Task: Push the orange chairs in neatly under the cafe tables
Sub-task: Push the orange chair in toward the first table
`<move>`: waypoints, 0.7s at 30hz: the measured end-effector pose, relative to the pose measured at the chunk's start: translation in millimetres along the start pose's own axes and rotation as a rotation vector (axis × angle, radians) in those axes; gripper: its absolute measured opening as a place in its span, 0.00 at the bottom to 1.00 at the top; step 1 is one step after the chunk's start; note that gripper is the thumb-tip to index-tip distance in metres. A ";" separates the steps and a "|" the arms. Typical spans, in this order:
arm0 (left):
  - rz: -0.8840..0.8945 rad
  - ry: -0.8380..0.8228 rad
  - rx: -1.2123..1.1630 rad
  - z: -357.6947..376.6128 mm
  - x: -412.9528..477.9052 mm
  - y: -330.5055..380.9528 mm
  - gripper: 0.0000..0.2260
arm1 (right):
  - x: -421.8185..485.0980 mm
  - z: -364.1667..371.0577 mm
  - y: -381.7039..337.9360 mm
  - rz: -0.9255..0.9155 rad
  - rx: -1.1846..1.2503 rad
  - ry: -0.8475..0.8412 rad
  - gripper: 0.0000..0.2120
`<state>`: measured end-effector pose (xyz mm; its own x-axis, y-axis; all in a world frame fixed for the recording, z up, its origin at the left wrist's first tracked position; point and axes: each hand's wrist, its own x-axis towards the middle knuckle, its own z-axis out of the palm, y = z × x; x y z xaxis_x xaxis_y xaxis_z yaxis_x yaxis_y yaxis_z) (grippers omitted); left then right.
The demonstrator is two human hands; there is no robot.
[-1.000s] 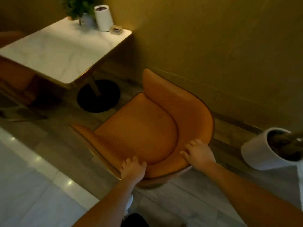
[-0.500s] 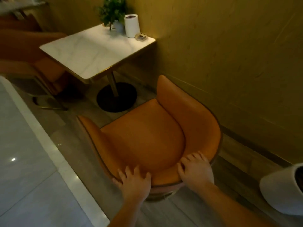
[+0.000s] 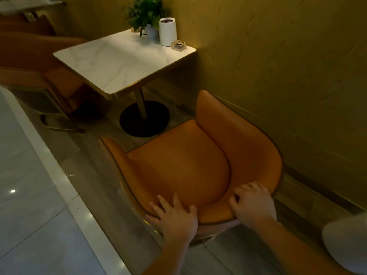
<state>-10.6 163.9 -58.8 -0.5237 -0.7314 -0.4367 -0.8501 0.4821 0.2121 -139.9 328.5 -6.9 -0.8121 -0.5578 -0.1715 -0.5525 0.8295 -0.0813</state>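
An orange tub chair point(image 3: 188, 163) stands in front of me, its seat facing a white marble cafe table point(image 3: 119, 60) on a black round base point(image 3: 144, 119). The chair's front edge sits just short of the base, clear of the tabletop. My left hand point(image 3: 176, 219) grips the backrest's top rim at its left side, fingers draped over it. My right hand point(image 3: 253, 205) holds the same rim further right. A second orange chair point(image 3: 39, 62) sits at the table's far left side.
A yellow wall point(image 3: 278, 66) runs close along the chair's right side. On the table's far corner stand a small potted plant point(image 3: 146, 14), a white cylinder point(image 3: 168, 31) and a small dish point(image 3: 178, 45). A white planter point(image 3: 345, 245) sits at lower right. Glossy tiles point(image 3: 29, 215) lie left.
The chair has slid forward toward the table's base under both hands. My view has swung left and forward, so the table sits nearer the centre and the planter slips off to the right.
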 end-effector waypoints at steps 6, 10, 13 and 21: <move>0.019 0.036 0.001 -3.6 18.3 23.4 0.34 | 33.2 -3.3 11.9 -0.013 -0.056 0.031 0.17; 0.011 0.055 -0.014 -6.2 34.6 42.4 0.34 | 58.1 -4.0 23.6 -0.028 -0.080 0.054 0.16; 0.009 0.072 -0.012 -8.7 47.3 58.0 0.33 | 80.1 -6.8 31.5 -0.026 -0.065 0.061 0.17; -0.033 0.055 -0.026 -22.5 85.5 100.0 0.32 | 138.9 -18.0 52.1 -0.065 -0.045 0.079 0.17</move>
<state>-141.7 138.6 -55.3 -0.4974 -0.7723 -0.3951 -0.8675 0.4453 0.2217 -284.8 293.7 -17.3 -0.7857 -0.6120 -0.0897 -0.6106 0.7906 -0.0456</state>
